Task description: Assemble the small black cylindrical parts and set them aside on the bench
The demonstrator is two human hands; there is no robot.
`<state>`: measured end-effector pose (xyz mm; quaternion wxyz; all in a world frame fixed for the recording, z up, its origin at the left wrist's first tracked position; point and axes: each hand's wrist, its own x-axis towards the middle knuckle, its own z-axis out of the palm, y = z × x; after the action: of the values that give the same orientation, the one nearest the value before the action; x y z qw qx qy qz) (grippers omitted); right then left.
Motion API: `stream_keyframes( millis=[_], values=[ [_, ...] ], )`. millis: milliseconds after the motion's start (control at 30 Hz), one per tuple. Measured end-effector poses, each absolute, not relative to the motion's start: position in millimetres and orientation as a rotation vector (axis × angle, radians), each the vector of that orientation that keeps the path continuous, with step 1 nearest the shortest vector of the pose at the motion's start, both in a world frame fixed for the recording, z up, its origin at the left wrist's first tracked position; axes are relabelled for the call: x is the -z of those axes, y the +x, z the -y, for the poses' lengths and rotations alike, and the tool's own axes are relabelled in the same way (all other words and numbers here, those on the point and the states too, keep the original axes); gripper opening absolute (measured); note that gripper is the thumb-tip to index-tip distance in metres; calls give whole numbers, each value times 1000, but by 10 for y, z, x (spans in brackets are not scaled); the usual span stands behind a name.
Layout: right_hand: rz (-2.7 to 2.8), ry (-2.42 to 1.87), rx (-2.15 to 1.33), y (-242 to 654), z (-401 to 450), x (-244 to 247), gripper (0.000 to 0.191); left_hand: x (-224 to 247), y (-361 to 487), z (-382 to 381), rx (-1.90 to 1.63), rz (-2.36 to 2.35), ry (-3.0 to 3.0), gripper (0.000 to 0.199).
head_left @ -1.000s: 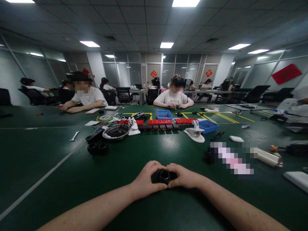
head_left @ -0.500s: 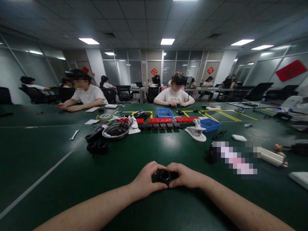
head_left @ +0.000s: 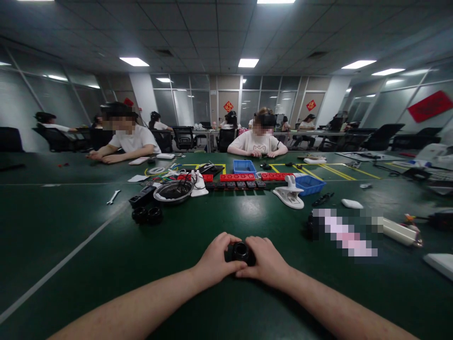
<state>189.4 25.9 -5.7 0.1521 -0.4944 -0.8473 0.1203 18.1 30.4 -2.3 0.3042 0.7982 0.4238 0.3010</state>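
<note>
Both hands are in on it now: the left hand (head_left: 215,259) and the right hand (head_left: 268,259) close around a black ring-mouthed part (head_left: 241,254), and everything here is placed from that part. Its round opening is tipped up toward the wearer, just above or on the green table (head_left: 212,311); the fingers hide its underside, so contact with the surface can't be told.

The step in hand looks like a two-handed hold and handling of this one piece. Any further move, by the look of it, calls for even pressure from both sides and fingertips kept clear of the opening.

And the grip itself: left of the part, the left hand curves in, fingers behind it and thumb across its front. Right of the part, the right hand mirrors that, fingers against the far side, thumb tucked in near the left one. Both spans are narrow, the piece enclosed between them.

Farther off, beyond the part and to its left, sit two similar black pieces (head_left: 140,215), with a steel bowl (head_left: 173,203) behind them. Beyond it to the right stands a white clip-style base (head_left: 288,200), just beside a blue tray (head_left: 313,189).
</note>
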Motion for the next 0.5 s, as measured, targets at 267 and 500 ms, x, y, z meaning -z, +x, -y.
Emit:
stream_keyframes(
  millis=[267,500],
  values=[
    [2516,-957,-991,2135,-424,-72,32,-15,107,-366,-641,-926,2133,39],
    [2517,-909,-1047,2143,-469,-56,28,4,105,-388,-623,-904,2101,41]
  ],
)
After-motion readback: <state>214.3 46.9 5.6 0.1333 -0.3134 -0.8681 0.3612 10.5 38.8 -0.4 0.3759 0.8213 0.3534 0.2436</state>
